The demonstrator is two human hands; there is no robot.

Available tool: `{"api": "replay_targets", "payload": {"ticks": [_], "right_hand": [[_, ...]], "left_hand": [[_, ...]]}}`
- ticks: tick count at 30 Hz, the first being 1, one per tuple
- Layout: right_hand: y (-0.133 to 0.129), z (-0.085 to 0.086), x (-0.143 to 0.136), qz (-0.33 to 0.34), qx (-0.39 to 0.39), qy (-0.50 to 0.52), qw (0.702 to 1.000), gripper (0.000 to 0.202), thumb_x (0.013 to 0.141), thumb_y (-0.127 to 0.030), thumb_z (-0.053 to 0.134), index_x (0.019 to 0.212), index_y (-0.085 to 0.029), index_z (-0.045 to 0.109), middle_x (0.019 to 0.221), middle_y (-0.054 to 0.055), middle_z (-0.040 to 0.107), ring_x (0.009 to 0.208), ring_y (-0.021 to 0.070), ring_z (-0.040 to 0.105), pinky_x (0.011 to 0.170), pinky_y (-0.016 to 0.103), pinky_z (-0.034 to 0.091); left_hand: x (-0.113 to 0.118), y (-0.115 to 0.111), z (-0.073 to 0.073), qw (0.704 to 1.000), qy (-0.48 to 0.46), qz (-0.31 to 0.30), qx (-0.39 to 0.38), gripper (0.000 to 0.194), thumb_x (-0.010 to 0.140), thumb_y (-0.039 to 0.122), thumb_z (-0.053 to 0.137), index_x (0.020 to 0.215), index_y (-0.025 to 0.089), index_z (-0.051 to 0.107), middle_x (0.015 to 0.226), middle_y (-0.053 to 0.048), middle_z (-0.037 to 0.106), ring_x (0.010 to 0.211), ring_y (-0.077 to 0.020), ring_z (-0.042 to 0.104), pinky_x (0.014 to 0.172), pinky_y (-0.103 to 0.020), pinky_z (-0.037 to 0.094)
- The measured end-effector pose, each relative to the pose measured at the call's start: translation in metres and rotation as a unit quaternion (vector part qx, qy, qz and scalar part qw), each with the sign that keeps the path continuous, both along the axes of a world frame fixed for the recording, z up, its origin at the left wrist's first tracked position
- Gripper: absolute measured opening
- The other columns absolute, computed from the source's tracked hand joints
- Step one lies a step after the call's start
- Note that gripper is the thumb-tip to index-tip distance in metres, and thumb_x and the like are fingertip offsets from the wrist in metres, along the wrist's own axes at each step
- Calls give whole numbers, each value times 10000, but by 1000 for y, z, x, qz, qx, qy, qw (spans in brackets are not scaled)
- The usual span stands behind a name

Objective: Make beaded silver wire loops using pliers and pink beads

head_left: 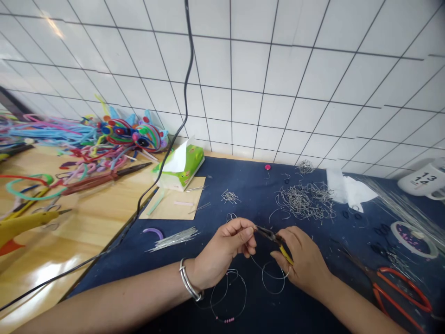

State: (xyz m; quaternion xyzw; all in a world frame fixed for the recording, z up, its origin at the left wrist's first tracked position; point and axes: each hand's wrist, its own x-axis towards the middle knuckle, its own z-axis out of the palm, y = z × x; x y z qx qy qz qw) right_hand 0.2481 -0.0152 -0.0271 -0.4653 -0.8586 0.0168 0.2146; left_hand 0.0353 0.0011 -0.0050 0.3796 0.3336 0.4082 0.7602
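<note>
My left hand (224, 253), with a silver bangle at the wrist, pinches a thin silver wire (257, 265) between thumb and forefinger. My right hand (306, 260) is closed around pliers with yellow handles (285, 254). The dark jaws of the pliers meet the left fingertips, where the wire end is too small to make out. Thin wire loops hang below both hands, and one wire loop (245, 297) carries several pink beads (228, 320) at its bottom. Under the hands lies a dark blue cloth (167, 292).
Tangled wire pieces (306, 200) lie behind my right hand. Red-handled scissors (399, 287) and a bead dish (413, 239) are at right, with a white mug (422, 181) beyond. Straight wires (175, 239), a tissue pack (184, 167), a black cable (139, 204) and a yellow glue gun (26, 227) are leftward.
</note>
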Motion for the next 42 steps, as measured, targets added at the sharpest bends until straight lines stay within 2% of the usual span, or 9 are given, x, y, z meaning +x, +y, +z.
{"api": "replay_targets", "payload": {"ticks": [13, 26, 31, 37, 42], "right_hand": [[-1, -5, 3, 8, 43, -11, 999, 301, 808, -349, 514, 1021, -141, 474, 848, 97, 526, 745, 193, 505, 646, 324, 443], [-3, -10, 3, -2, 65, -25, 998, 310, 811, -341, 521, 1045, -147, 462, 838, 95, 536, 730, 190, 516, 619, 312, 448], [-4, -10, 3, -2, 65, -37, 997, 296, 819, -354, 508, 1020, -139, 476, 817, 93, 542, 699, 184, 517, 595, 304, 450], [-6, -8, 0, 3, 32, 1, 999, 248, 835, -354, 478, 983, -155, 486, 778, 67, 543, 653, 159, 527, 563, 267, 438], [-7, -7, -2, 18, -32, 32, 999, 217, 863, -346, 430, 982, -167, 456, 746, 43, 516, 622, 144, 510, 539, 249, 411]], "left_hand": [[-1, 2, -5, 999, 19, -15, 28, 122, 828, 266, 542, 831, 144, 549, 675, -6, 564, 537, -80, 507, 526, -207, 372], [0, 0, -2, 998, 32, -16, 45, 141, 829, 287, 537, 868, 153, 560, 677, -5, 571, 528, -82, 499, 528, -215, 378], [-1, 0, 0, 995, 63, -14, 71, 141, 835, 278, 526, 863, 145, 563, 659, -4, 562, 513, -76, 481, 512, -210, 368], [-4, 1, 1, 989, 103, -12, 108, 152, 823, 294, 535, 869, 154, 572, 639, 1, 568, 492, -80, 478, 491, -211, 369], [-5, 2, 0, 983, 129, -11, 127, 144, 822, 294, 530, 850, 159, 572, 636, 5, 568, 494, -81, 485, 494, -209, 368]]}}
